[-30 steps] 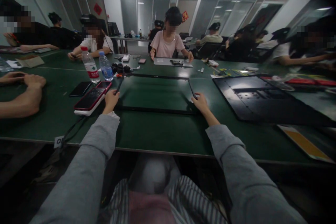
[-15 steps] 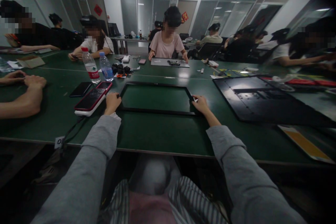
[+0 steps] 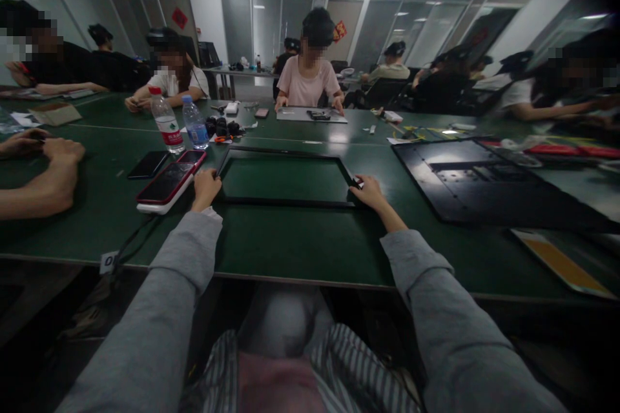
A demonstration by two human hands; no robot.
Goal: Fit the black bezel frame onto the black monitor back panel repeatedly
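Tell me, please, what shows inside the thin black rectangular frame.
Inside the thin black rectangular frame, the green tabletop shows through. The left hand and right hand cover parts of the frame's short sides; whatever lies directly beneath its bars is hidden.

I sit at a green table [image 3: 300, 248]. My left hand [image 3: 206, 190] and right hand [image 3: 370, 193] hold the two sides of a thin black frame [image 3: 290, 202]. A red-edged phone [image 3: 166, 182] is just beside my left hand.
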